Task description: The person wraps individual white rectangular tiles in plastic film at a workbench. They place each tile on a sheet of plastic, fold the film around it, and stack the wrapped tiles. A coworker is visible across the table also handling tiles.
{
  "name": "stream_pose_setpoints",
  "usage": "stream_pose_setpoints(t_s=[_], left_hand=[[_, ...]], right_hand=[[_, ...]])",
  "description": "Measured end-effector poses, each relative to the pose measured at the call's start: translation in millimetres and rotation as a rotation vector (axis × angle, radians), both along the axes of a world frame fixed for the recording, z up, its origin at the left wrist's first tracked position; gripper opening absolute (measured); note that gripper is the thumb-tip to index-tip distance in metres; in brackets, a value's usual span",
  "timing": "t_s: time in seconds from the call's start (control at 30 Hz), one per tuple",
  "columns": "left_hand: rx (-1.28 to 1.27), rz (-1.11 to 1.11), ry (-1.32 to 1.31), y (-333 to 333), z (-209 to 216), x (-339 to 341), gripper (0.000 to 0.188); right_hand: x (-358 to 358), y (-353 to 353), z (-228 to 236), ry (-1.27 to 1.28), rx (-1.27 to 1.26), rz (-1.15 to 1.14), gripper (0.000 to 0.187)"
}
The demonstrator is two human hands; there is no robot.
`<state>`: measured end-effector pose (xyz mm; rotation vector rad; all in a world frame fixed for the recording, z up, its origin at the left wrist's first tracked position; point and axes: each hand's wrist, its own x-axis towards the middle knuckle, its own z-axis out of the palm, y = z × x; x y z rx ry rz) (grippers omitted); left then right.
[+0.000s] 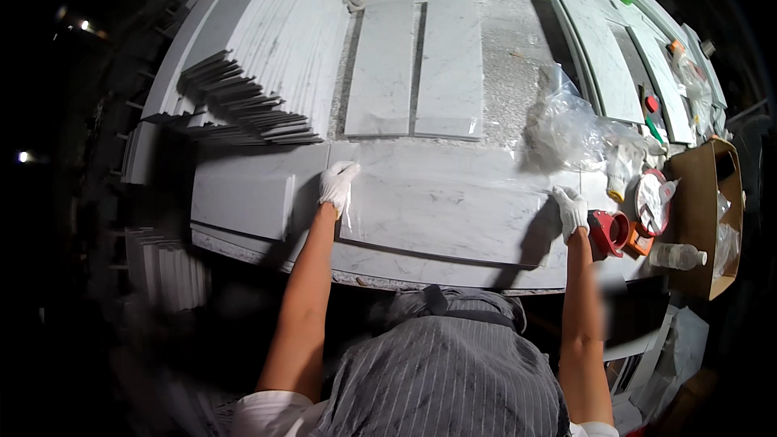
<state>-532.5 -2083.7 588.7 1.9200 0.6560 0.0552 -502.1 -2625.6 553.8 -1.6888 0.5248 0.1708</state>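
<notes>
Lying flat near the front edge of the white tabletop, between both hands: a long, rectangular white slab with faint grey veining. At its left end, the left hand in a white knit glove, fingers bunched; near its right end, the right hand, likewise gloved, fingers curled narrow. Impossible to tell whether either is gripping anything. Just beyond, two narrow white panels side by side; toward the left edge, a tall stack of white slabs. Toward the right edge, a crumpled clear plastic bag, a red ring-shaped tool, and an open brown cardboard box.
</notes>
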Motion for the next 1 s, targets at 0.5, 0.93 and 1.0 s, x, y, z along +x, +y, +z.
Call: stream_pose_setpoints(t_s=[0.5,0.93,1.0], left_hand=[[-0.136,0.298,0.042,7,5,3,0.028],[0.992,-0.401,-0.289,-66,23,-13,0.028],[1.034,-0.282,-0.246,-55,17,-11,0.026]], right_hand=[[6,-5,-16,0.005,-0.308,0.079,0.033],[8,5,-1,0.084,-0.549,0.082,0.04],[12,16,10,0.092,-0.572,0.112,0.037]])
